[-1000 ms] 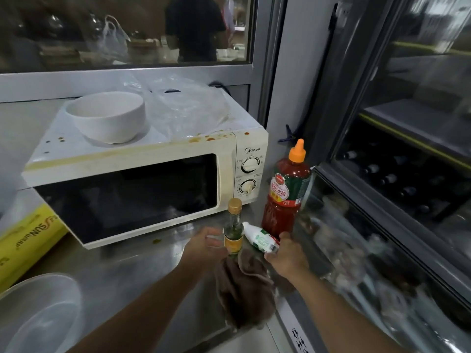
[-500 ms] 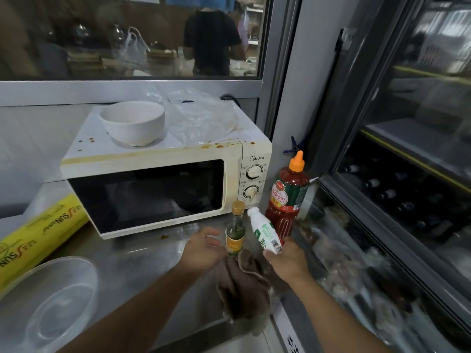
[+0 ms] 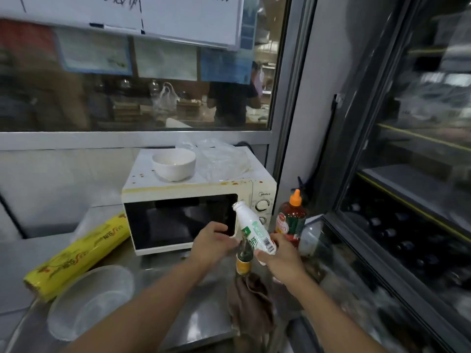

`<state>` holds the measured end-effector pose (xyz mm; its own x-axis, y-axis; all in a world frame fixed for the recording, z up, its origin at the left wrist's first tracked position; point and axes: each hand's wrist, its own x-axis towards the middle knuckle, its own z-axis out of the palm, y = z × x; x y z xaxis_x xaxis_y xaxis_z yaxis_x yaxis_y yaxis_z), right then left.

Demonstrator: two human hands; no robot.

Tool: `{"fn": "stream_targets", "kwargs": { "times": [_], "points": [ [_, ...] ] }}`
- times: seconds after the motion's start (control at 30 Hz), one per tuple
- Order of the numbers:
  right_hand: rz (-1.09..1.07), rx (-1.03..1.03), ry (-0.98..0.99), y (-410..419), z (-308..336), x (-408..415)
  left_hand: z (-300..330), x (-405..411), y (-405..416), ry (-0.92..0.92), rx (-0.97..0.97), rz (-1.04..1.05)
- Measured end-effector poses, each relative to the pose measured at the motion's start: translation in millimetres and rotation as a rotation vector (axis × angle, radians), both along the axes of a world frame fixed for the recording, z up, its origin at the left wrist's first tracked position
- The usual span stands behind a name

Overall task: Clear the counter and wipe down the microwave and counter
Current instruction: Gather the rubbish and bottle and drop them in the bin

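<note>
Meanwhile right hand [image 3: 283,261] grips white bottle [image 3: 254,230] (tilted)

white bottle [image 3: 256,231]: tilted, lifted | green glass bottle [image 3: 244,261]: upright, lifted | microwave [image 3: 198,200]: stained top, on counter [image 3: 163,281]

A glass partition window [image 3: 142,98] runs behind the work area, with papers [image 3: 178,16] stuck to it and a person in dark clothes [image 3: 230,103] visible through it. At right stands a glass-fronted display fridge [image 3: 413,174] holding dark bottles [image 3: 397,235].
</note>
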<state>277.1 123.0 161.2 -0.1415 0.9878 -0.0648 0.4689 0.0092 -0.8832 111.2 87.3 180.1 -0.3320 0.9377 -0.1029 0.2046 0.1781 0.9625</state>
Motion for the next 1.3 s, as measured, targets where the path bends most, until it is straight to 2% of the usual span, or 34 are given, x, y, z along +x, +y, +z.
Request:
{"fn": "stream_targets", "kwargs": {
  "times": [0.27,0.53,0.67,0.97,1.17,1.3],
  "points": [
    [-0.011,0.065,-0.018,19.5,25.6,-27.6,34.5,-39.0,24.7,0.093,0.045,0.049],
    [-0.136,0.134,-0.025,64.7,46.5,-43.0,66.9,-63.1,106.4,0.522,0.129,0.089],
    [-0.155,0.131,-0.035,82.2,41.7,-43.3,69.0,-67.4,147.1,0.657,0.001,0.076],
    [-0.184,0.105,0.005,109.6,32.1,-44.3,60.2,-74.1,199.5,0.803,-0.251,0.07],
    [-0.195,0.077,-0.013,112.7,27.0,-44.9,49.6,-74.2,209.3,0.875,-0.163,0.116],
    [-0.203,0.075,0.007,109.1,29.7,-46.9,55.6,-70.3,207.1,0.932,-0.005,0.167]
  ]
}}
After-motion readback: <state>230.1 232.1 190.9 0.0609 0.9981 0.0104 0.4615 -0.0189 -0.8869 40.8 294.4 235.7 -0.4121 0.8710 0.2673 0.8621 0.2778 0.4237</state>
